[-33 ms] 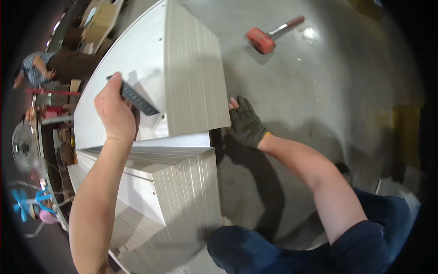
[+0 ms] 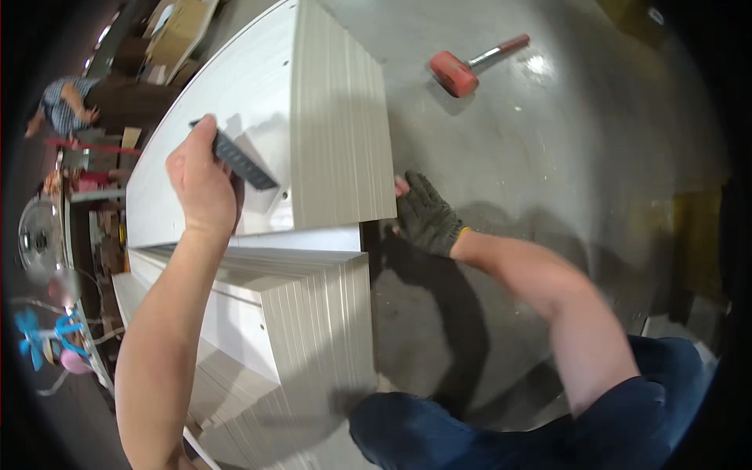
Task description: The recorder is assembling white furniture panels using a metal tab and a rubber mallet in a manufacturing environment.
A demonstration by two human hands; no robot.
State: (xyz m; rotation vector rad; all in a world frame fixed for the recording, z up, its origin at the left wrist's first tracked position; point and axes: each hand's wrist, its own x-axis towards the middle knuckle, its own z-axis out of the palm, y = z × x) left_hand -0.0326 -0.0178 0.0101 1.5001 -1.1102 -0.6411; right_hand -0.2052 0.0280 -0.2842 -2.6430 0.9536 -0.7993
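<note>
My bare left hand (image 2: 200, 192) is closed around a flat black bar with light marks along its face (image 2: 244, 166). The bar is tilted over the white top face of a tall stack of boards (image 2: 341, 133), its lower end near a small hole by the edge. My right hand (image 2: 427, 215), in a dark knitted glove with bare fingertips, has its fingers stretched out against the corner of that stack's edge. It grips nothing that I can see. Closer to me lies a second stack of boards (image 2: 321, 305), set at an angle to the first.
A red mallet (image 2: 454, 74) with a metal shaft lies on the grey floor (image 2: 540, 180) beyond my right hand. Far left, a person in a checked shirt (image 2: 66, 106) is near a bench. A standing fan (image 2: 39, 235) and a blue fan (image 2: 31, 337) are lower left.
The view has shifted slightly. Both hands keep nearly the same place against the stack; the black bar is still in my left hand.
</note>
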